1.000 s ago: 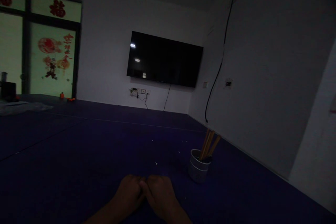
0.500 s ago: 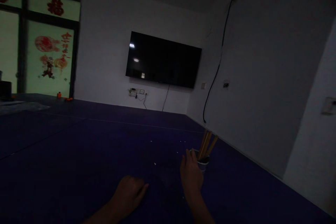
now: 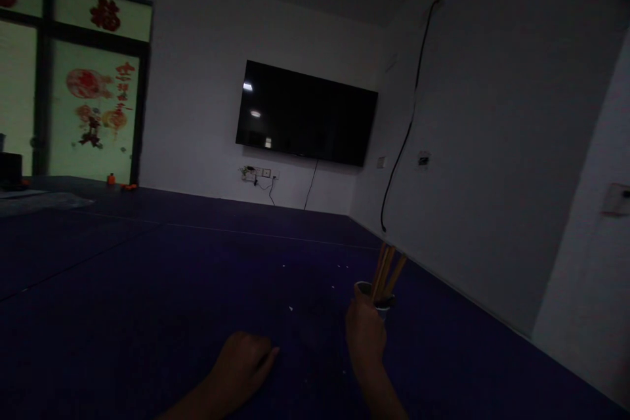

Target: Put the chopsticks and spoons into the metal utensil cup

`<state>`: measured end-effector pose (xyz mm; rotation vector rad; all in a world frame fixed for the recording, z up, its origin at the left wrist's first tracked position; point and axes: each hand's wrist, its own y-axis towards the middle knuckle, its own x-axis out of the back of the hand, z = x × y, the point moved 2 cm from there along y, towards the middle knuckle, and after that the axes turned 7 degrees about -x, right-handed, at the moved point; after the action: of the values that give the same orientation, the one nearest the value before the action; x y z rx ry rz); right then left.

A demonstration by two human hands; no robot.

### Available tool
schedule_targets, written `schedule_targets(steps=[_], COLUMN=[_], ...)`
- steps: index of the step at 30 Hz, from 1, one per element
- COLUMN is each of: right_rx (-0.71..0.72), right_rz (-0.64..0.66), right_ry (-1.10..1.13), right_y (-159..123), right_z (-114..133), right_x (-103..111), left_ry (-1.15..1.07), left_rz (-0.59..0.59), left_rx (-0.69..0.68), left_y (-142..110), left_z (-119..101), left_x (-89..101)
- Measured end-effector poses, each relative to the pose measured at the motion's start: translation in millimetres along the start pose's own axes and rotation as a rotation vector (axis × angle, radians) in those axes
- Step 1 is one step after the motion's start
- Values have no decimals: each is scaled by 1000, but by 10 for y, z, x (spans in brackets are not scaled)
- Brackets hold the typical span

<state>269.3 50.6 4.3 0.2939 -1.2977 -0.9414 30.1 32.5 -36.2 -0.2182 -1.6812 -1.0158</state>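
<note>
On the dark blue tabletop (image 3: 187, 289), a light-rimmed cup (image 3: 363, 286) stands to the right with several wooden sticks (image 3: 386, 272) leaning upright in it. My right hand (image 3: 365, 333) is closed against the near side of the cup, just below its rim. Its fingertips are hidden, and most of the cup's body is behind the hand. My left hand (image 3: 243, 362) rests on the table at lower centre, fingers curled under and the thumb pointing right. Nothing shows in it.
Small white scraps (image 3: 290, 308) dot the tabletop ahead of my hands. Orange items (image 3: 111, 178) and a clear plastic sheet (image 3: 46, 202) lie at the far left. A black cable (image 3: 407, 134) hangs down the right wall (image 3: 482, 164). A television (image 3: 308, 115) is on the wall ahead.
My right hand's fingers have come down from over the cup's rim and closed at its near side. The sticks have shifted very slightly. My left hand has hardly moved.
</note>
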Motion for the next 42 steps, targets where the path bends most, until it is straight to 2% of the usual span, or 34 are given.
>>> schedule_targets(steps=[4, 8, 13, 16, 20, 23, 28, 31, 34, 37, 39, 42], right_rx=[69, 102, 250, 310, 422, 478, 548, 577, 619, 682, 726, 716], right_rz=[-104, -104, -75, 1, 132, 207, 275, 276, 268, 273, 319, 410], right_ry=[97, 230, 535, 687, 870, 949, 1004, 1008, 980, 936, 871, 735], right_y=[2, -30, -172, -307, -498, -615, -738, -761, -768, -795, -832, -887], right_z=[-37, 16, 270, 470, 695, 797, 884, 903, 902, 888, 882, 877], right_x=[-63, -106, -44, 30, 130, 174, 204, 225, 206, 111, 22, -87], left_ry=[5, -26, -138, -234, -364, -471, -613, -600, -553, -452, -396, -356], left_rz=[27, 5, -141, -243, -293, -330, -429, -510, -587, -656, -670, -698], left_rx=[29, 48, 99, 166, 282, 280, 205, 258, 365, 534, 623, 698], left_y=[-1, 6, -5, -19, -12, 3, 34, 61, 67, 10, -49, -129], left_z=[-2, 12, 70, 151, 263, 283, 220, 256, 421, 693, 880, 1098], left_x=[13, 9, 23, -7, -105, -143, -43, 79, 196, 284, 329, 387])
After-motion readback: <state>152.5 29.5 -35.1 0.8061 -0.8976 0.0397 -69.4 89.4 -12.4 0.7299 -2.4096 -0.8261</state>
